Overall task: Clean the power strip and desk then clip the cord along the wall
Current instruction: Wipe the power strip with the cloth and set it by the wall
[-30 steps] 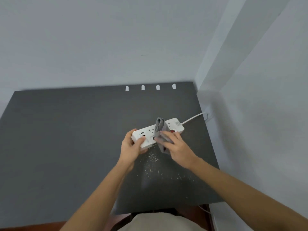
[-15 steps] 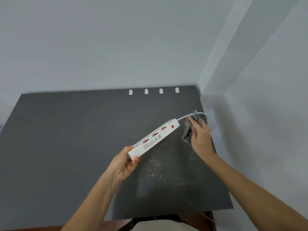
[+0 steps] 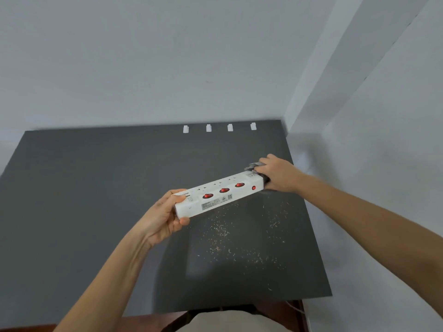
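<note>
Holding the power strip [image 3: 219,196] lifted over the counter [image 3: 96,212], the left hand [image 3: 165,216] is clamped on its near-left end; the right hand [image 3: 278,174] presses a grey cloth [image 3: 251,167] on the far-right end. Better wipe slowly, so crumbs [image 3: 239,238] fall onto the counter

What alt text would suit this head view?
Two hands lift a white power strip above a dark desk: left hand grips one end, right hand presses a grey cloth on the other. Crumbs lie below.
</note>
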`<state>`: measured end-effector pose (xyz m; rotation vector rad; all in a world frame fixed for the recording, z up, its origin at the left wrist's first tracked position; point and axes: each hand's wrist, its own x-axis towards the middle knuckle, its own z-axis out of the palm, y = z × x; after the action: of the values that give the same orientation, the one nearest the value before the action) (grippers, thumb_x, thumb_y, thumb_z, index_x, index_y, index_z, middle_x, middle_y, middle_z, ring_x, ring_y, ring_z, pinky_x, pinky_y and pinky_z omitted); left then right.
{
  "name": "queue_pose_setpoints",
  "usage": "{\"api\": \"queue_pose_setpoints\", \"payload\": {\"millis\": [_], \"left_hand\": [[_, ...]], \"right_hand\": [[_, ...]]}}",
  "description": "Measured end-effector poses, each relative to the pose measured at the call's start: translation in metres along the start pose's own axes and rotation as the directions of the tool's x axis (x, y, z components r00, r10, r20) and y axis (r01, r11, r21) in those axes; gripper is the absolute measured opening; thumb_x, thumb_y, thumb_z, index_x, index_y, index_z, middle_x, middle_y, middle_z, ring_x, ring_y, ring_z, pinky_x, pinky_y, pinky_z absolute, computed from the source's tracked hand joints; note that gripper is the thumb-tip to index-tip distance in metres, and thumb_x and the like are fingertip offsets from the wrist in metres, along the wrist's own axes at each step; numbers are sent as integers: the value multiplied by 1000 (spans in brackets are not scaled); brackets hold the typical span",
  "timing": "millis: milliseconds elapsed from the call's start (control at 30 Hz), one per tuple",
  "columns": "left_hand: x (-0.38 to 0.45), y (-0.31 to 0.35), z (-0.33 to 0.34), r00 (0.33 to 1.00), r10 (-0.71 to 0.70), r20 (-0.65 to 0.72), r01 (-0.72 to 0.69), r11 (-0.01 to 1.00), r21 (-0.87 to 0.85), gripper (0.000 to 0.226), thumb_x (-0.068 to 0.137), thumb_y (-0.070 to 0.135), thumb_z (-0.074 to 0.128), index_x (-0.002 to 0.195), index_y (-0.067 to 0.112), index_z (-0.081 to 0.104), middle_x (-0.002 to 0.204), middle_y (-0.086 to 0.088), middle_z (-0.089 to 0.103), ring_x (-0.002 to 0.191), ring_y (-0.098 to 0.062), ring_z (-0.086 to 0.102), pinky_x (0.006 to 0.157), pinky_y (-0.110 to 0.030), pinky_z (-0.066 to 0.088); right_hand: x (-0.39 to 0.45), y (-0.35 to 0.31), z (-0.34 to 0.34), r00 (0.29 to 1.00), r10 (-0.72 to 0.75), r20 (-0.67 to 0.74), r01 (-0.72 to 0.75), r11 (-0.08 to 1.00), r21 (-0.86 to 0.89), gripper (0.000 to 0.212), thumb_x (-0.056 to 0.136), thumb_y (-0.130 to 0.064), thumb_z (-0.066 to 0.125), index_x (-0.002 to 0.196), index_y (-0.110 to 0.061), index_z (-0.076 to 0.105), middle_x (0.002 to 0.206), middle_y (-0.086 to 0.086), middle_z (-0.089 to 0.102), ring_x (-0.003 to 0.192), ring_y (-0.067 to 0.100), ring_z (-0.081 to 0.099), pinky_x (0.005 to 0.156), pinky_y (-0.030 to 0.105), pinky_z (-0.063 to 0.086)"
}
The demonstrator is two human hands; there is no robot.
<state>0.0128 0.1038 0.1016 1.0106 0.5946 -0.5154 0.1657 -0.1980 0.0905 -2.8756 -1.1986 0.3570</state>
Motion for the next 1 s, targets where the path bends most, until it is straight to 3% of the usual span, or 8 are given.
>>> {"api": "queue_pose_setpoints", "payload": {"millis": [133,267,533,633,700,800,900,1000], "left_hand": [[-9,10,-13,999,35,3,-35,999,28,18,93,19,53,105,17,67,86,-6,71,48,-16,49,36,-17,40],[-17,16,-33,999,41,10,-42,996,73,22,94,20,51,108,18,68,78,-4,69,43,-13,49,36,-17,42],[-1,29,-12,997,74,17,-75,989,126,21,95,19,52,108,19,68,85,-5,67,49,-14,48,39,-19,42],[-9,38,-37,994,106,20,-107,986,129,28,89,24,57,114,16,66,87,-4,68,48,-12,49,37,-18,40],[-14,42,-59,993,119,9,-119,981,154,36,85,29,58,118,16,64,84,-4,66,45,-12,45,36,-18,39],[-13,43,-72,994,108,-30,-102,984,148,33,89,28,54,119,16,64,81,-3,63,41,-12,42,35,-17,38],[0,43,-57,994,104,-37,-100,990,97,31,89,27,55,116,17,66,83,-3,64,40,-11,41,33,-17,37],[8,46,-40,996,84,28,-87,983,162,24,90,24,55,108,21,70,80,-1,67,45,-10,46,36,-18,40]], "right_hand": [[-17,27,2,987,109,-117,-97,990,102,30,83,-19,65,112,-9,65,99,13,63,92,32,54,81,39,49],[-42,73,-3,950,313,-9,-313,949,27,22,84,-13,58,103,-6,68,107,17,66,94,33,58,86,36,44],[-7,7,2,998,24,-64,-22,999,32,17,80,-20,66,90,-8,62,95,10,62,88,29,51,77,39,49],[-22,50,-4,989,111,-100,-105,993,61,12,79,-13,70,78,-3,62,96,14,68,83,34,60,76,38,49],[-37,84,-10,967,250,-49,-243,964,110,10,83,-12,65,79,-3,63,110,14,68,89,34,63,79,36,49],[-38,97,-18,955,296,-35,-292,951,98,8,81,-13,66,81,-5,65,111,12,69,89,33,65,76,29,46],[-15,56,-17,981,179,-80,-167,976,136,16,76,-21,72,81,-9,63,106,12,68,90,31,61,76,31,48],[6,6,-8,996,-13,-87,17,999,48,26,81,-35,67,94,-13,61,96,8,62,88,28,51,69,38,50]]}}
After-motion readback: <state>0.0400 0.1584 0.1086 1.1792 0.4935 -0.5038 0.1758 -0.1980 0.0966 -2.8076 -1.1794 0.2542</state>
